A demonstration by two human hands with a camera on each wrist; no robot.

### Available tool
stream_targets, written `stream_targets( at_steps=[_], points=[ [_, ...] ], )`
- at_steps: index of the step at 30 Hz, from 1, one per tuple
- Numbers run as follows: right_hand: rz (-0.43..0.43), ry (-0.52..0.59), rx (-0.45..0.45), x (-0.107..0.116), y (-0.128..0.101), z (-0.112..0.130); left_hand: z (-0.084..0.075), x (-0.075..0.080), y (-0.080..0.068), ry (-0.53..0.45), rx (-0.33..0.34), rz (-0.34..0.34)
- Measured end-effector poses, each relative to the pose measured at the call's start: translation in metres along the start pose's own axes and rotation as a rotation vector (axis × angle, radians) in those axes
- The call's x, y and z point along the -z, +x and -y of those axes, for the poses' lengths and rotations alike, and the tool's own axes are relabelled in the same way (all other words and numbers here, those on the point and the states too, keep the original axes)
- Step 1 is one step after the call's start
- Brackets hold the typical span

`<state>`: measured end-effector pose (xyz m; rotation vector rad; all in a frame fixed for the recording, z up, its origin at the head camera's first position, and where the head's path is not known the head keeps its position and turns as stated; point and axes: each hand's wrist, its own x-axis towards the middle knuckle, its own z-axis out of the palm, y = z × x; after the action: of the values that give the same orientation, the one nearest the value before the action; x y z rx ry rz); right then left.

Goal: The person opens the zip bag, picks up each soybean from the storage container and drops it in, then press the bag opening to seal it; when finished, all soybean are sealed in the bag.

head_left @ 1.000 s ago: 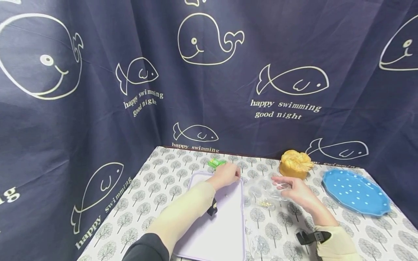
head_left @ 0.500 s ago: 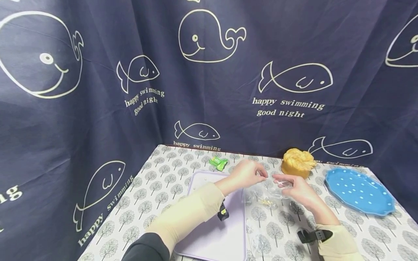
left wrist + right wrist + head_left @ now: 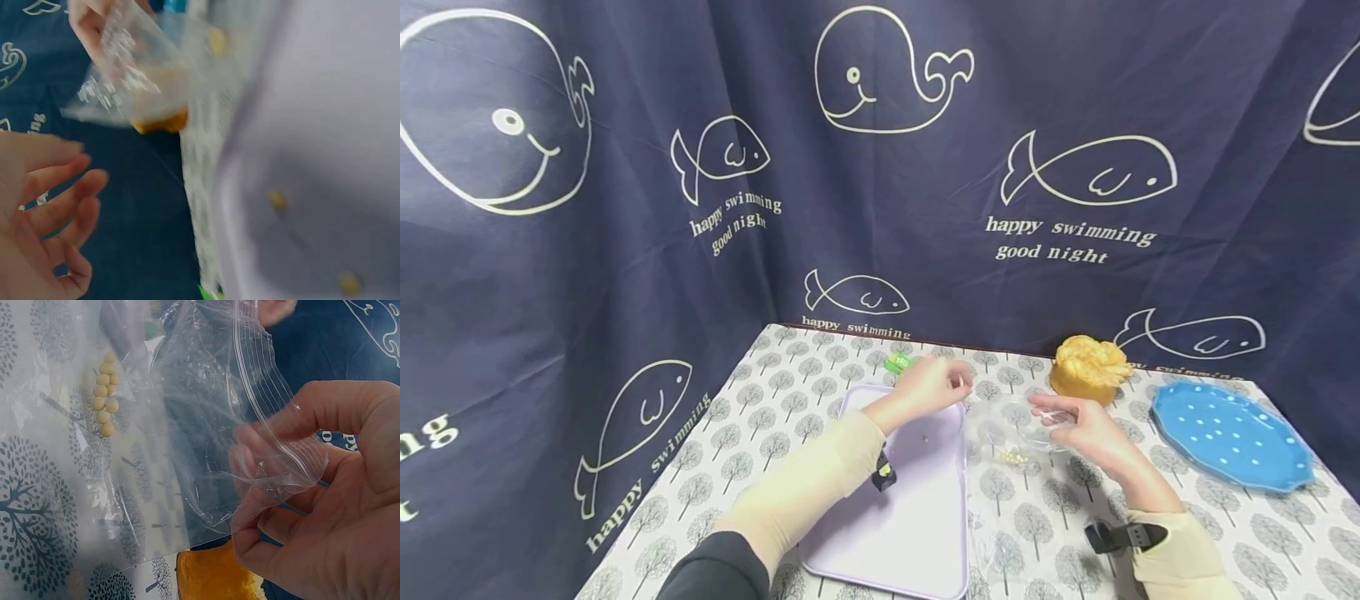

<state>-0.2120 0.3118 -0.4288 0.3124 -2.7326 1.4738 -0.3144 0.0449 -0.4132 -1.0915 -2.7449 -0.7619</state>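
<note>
My right hand (image 3: 1093,433) holds the mouth of a clear zip-lock bag (image 3: 194,419), its fingers and thumb at the zip edge. Several round, pale yellow beans (image 3: 105,394) lie together inside the bag. My left hand (image 3: 925,387) is above the far end of a pale lilac tray (image 3: 891,533). In the left wrist view its fingers (image 3: 69,206) are loosely bent and apart, with nothing visible between them. Below, two loose beans (image 3: 278,200) show on the tray, slightly blurred.
Behind my left hand lies a green wrapped packet (image 3: 897,362), partly hidden. Beyond my right hand sits a golden bread roll (image 3: 1086,371), and further right a blue plate with white dots (image 3: 1232,433). A dark whale-print curtain (image 3: 880,208) closes off the back.
My left hand went right from the tray to the bag's mouth, then came back left over the tray. My right hand stays at the bag. The head view has tilted slightly.
</note>
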Motion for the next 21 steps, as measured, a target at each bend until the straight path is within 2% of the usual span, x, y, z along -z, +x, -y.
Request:
stream_targets(
  at_steps=[5, 10, 14, 21],
  points=[
    [0.000, 0.000, 0.007, 0.004, -0.002, -0.001, 0.023, 0.001, -0.017, 0.097, 0.019, 0.145],
    [0.007, 0.011, 0.003, 0.006, -0.003, 0.001, 0.033, -0.004, -0.031, 0.125, 0.046, 0.263],
    [0.011, 0.003, 0.008, 0.004, -0.004, 0.003, 0.037, -0.011, -0.036, 0.156, 0.038, 0.302],
    [0.020, 0.005, 0.005, 0.002, -0.003, 0.002, 0.037, -0.018, -0.042, 0.172, 0.048, 0.303]
  ],
)
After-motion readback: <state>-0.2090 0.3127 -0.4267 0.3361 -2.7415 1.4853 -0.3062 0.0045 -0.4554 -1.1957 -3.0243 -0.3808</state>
